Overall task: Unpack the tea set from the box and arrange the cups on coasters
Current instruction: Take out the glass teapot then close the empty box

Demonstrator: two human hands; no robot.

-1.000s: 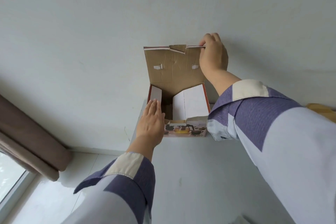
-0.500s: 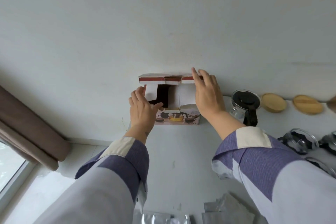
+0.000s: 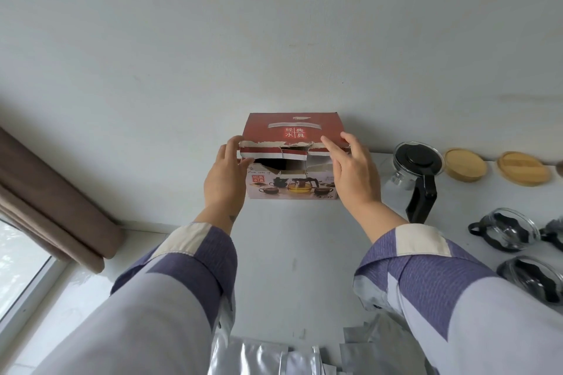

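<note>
The red and white tea set box (image 3: 292, 189) stands on the white table (image 3: 292, 253) against the wall, its torn red lid folded down over the top. My left hand (image 3: 225, 173) touches the lid's left front edge with straight fingers. At the lid's right front edge, my right hand (image 3: 353, 167) presses with fingers extended. A glass teapot (image 3: 414, 173) with a black lid and handle stands to the right of the box. Two round wooden coasters (image 3: 465, 164) (image 3: 523, 168) lie behind it. Glass cups (image 3: 508, 230) (image 3: 539, 280) with black handles sit at the right edge.
Silver foil bags (image 3: 274, 359) lie at the table's near edge. A brown curtain (image 3: 45, 192) and a window (image 3: 18, 268) are to the left. The white wall rises right behind the box.
The lid, upright a second ago, has been folded down over the box. Both hands moved to its front edge. The view tilted down, bringing the teapot, coasters and cups in.
</note>
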